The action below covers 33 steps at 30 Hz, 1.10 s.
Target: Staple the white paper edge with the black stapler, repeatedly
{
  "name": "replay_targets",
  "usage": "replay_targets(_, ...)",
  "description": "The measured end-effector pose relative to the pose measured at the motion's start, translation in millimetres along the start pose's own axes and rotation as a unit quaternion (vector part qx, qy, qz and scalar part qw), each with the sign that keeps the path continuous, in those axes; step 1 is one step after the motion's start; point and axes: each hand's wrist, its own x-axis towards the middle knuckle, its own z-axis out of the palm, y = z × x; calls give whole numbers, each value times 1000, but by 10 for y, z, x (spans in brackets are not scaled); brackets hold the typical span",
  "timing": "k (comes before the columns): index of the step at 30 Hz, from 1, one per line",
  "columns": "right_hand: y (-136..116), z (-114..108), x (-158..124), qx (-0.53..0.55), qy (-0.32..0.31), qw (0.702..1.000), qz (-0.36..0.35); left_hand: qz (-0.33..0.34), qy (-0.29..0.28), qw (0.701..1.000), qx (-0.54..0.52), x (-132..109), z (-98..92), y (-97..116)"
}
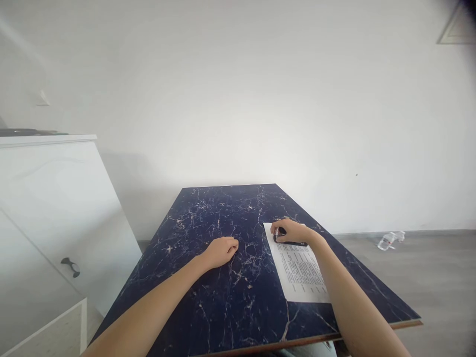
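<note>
Left hand rests on the counter, fingers curled in, seemingly empty. Right hand has its fingers pinching some black gadget on the paper, far end; left hand isn't steadying it, so a sideways tug could probably skew it.

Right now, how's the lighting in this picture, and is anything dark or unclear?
Head view: soft light, the wall brightest around mid-frame; head view: grey shadow beside the cabinet; head view: top right corner dark; head view: print on the paper too small to read.
</note>
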Motion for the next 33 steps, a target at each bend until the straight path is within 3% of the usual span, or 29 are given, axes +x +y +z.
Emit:
replay_targets(22,-8,-31,-48,22,-9,999,24,2,3,1000,7,11,17,-8)
replay_targets(28,173,-125,-180,9,-1,995,97,4,2,1000,7,4,24,-23)
replay_targets(33,364,-154,-264,-6,-32,985,171,2,2,1000,8,-2,20,-13)
